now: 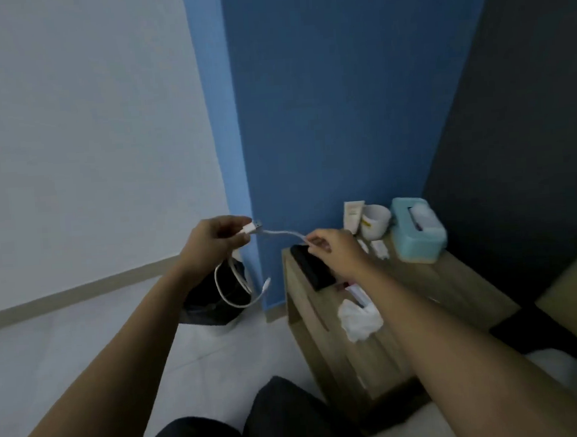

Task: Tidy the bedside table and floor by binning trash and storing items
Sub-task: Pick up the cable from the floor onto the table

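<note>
Left hand [213, 239] pinches the plug end of the white cable [278, 233]; right hand [330, 246] pinches it further along, span running left to right between them. Slack loop hangs under the left hand, over the black bin [214, 305]; coiling likely gathers toward that hand.

Wooden bedside table [455, 285] bears crumpled tissue [359, 319], tissue box [417, 231], mug [376, 220].

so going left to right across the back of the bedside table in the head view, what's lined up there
Black phone → cream tube → white mug → teal tissue box.
</note>
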